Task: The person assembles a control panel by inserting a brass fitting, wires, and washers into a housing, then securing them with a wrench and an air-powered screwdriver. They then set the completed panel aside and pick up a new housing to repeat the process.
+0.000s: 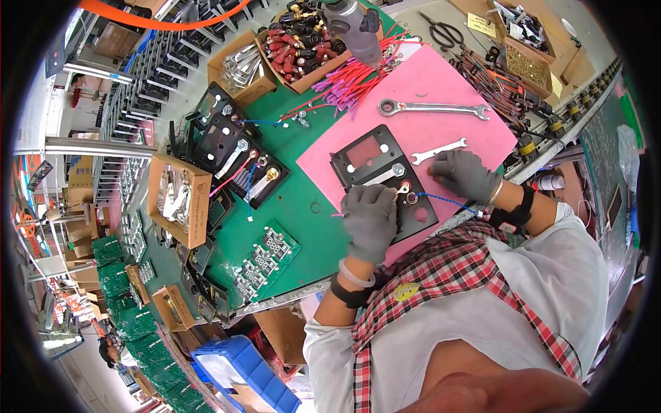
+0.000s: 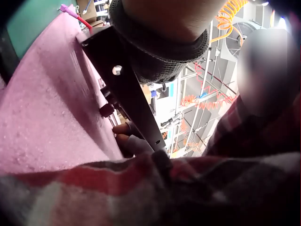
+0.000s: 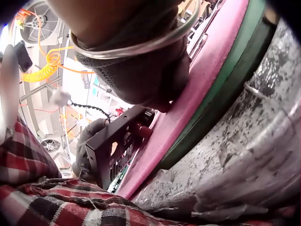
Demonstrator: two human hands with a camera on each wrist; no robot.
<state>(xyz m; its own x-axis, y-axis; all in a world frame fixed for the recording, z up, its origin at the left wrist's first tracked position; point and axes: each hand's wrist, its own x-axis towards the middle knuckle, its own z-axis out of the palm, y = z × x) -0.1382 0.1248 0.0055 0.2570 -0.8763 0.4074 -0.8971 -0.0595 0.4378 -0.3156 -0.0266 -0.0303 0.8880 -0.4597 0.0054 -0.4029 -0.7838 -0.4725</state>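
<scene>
A black metal bracket (image 1: 392, 180) with bolts, a copper lug and a blue twisted wire lies on the pink mat (image 1: 441, 82). My gloved left hand (image 1: 370, 221) grips its left side near the lug; the right wrist view shows that hand (image 3: 85, 148) against the bracket (image 3: 117, 141). Beside the bracket's right side, my right hand (image 1: 467, 175) is low over the mat with fingers bent, close to a small open-ended wrench (image 1: 438, 150). Its bare fingertips show beyond the bracket (image 2: 134, 89) in the left wrist view; whether they pinch anything cannot be told.
A larger wrench (image 1: 434, 109) lies farther up the mat. Red and purple wires (image 1: 344, 82), a bottle (image 1: 354, 31) and boxes of parts (image 1: 303, 48) stand behind. More bracket assemblies (image 1: 237, 155), a parts carton (image 1: 179, 199) and circuit boards (image 1: 267, 263) are at left.
</scene>
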